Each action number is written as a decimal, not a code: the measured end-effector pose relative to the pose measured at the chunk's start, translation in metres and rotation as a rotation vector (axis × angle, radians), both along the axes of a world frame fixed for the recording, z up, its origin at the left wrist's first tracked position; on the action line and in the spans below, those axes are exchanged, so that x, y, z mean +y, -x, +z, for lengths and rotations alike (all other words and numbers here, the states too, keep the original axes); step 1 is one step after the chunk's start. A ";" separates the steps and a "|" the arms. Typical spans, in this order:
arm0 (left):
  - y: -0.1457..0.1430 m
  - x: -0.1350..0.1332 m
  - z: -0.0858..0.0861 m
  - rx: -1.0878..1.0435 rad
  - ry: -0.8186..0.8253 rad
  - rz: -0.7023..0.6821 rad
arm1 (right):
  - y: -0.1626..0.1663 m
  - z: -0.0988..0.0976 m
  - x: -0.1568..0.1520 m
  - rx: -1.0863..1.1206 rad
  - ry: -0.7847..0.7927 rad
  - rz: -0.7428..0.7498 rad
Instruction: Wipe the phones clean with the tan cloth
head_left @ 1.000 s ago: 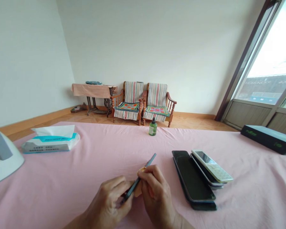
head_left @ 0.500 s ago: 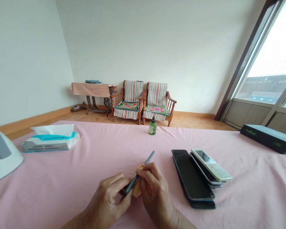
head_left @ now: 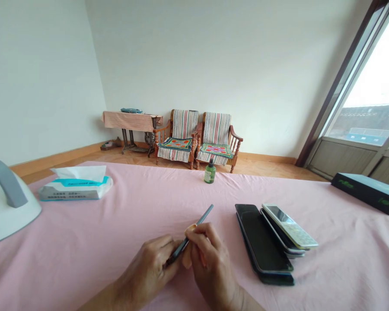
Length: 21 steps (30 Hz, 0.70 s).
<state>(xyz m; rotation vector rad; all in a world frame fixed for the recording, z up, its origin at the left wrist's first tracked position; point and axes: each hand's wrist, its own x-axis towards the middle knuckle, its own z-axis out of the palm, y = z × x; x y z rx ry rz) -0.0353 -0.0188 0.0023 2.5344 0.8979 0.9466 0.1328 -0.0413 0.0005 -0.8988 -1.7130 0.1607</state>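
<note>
My left hand [head_left: 151, 263] is closed around the near end of a thin dark phone [head_left: 205, 214], seen almost edge-on and tilted up toward the far right. Pinched in my right hand [head_left: 214, 263] is a small yellowish-orange cloth [head_left: 187, 256], folded over the phone's edge near its middle. The fingers hide much of the cloth and the phone's faces. Just right of my right hand lies a black phone [head_left: 264, 239] on top of another dark one. Against it leans a stack topped by a white keypad phone [head_left: 290, 224].
A pink cloth [head_left: 94, 242] covers the table. At left stand a white and grey appliance [head_left: 6, 207] and a tissue pack [head_left: 76, 190]. A green bottle [head_left: 209, 173] is near the far edge, a black box [head_left: 365, 194] at right. Beyond are two wooden chairs [head_left: 215, 129].
The view has turned slightly left, so the room and table things sit further right. My left fingers have shifted a little on the phone; both hands keep their hold.
</note>
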 end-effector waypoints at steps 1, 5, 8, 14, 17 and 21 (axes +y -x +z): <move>0.001 0.000 -0.001 -0.010 0.014 -0.002 | 0.003 0.000 -0.001 -0.013 -0.009 0.026; 0.002 0.002 -0.003 -0.005 0.034 0.009 | 0.002 0.003 0.001 -0.037 0.000 0.024; 0.001 0.002 -0.002 0.018 0.024 0.010 | -0.003 0.005 0.003 -0.012 -0.003 -0.035; 0.000 0.004 -0.003 -0.009 0.037 0.022 | 0.002 0.002 -0.002 -0.063 0.008 0.047; 0.000 0.005 -0.004 -0.005 0.030 0.034 | 0.003 0.002 -0.001 -0.037 0.021 0.011; 0.000 0.003 -0.004 -0.028 0.027 0.020 | 0.002 0.002 -0.001 -0.082 -0.013 0.055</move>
